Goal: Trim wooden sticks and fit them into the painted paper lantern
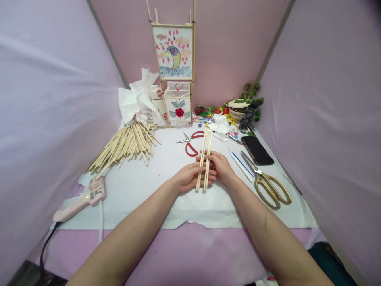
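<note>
Pink bkgd (232, 47), wht sheet (166, 161); sticks (202, 159) in L hand (188, 178), R hand (222, 166).

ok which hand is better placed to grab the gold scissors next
Right hand, likely: the gold-handled scissors lie on its side, nearer it than the left hand. Both hands hold wooden sticks, so it may need freeing.

Our slender wooden sticks (209, 143) were plain pale cream. On the upper square white paper panel (173, 52), we saw pinkish-red stars (173, 39), a purple-and-yellow crescent (176, 58) and blue waves (175, 72); on the lower white paper panel (178, 110), a red rose (179, 113) with green leaves (178, 104). We had small red-handled steel scissors (188, 140) and large gold-handled steel scissors (258, 171).
</note>
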A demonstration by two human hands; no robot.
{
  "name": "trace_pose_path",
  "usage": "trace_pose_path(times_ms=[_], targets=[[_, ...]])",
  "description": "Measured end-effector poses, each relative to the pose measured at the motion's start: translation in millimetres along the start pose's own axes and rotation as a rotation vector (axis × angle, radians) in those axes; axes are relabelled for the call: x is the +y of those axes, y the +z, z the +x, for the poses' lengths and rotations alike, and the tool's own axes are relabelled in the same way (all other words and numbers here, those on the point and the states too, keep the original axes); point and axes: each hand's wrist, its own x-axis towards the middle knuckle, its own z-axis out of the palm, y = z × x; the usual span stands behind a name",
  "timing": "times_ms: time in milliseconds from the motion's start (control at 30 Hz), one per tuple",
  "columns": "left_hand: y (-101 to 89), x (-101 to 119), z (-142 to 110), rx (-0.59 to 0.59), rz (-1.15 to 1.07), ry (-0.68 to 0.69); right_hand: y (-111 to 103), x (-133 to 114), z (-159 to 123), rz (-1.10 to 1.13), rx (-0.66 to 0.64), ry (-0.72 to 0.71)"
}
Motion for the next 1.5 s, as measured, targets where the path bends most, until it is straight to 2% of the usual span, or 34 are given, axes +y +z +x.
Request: trace_pose_path(times_ms=[200, 400, 667, 767, 900, 1000, 1167, 1333, 1500], targets=[[-4.2, -2, 1, -0.048, 0.000, 0.001, -1, 1, 0, -0.011, 0.003, 0.005], [-5.4, -4, 1, -0.044, -0.001, 0.003, -2, 1, 0, -0.010, -0.017, 0.016], [-6.7, -5, 2, -0.049, 0.072, 0.011, -2, 3, -2, -0.015, -0.073, -0.042], [-2.9, -8, 5, -0.016, 0.182, 0.179, -1, -1, -5, -0.026, -0.149, -0.093], [1.9, -11, 7, 0.109, 0.490, 0.531, 2, -15, -14, -0.105, -0.238, -0.167], [1.4, -11, 8, 0.148, 0.664, 0.647, 4, -26, -21, -0.181, -0.242, -0.224], [-2.1, -10, 11, 0.135, 0.713, 0.537, 8, -26, -23, -0.242, -0.208, -0.251], [-3.8, -11, 11, 0.224, 0.752, 0.625, 11, -23, -24, -0.310, -0.166, -0.296], [-10.0, -10, 16, 0.210, 0.763, 0.531, 10, -23, -22, -0.351, -0.176, -0.276]])
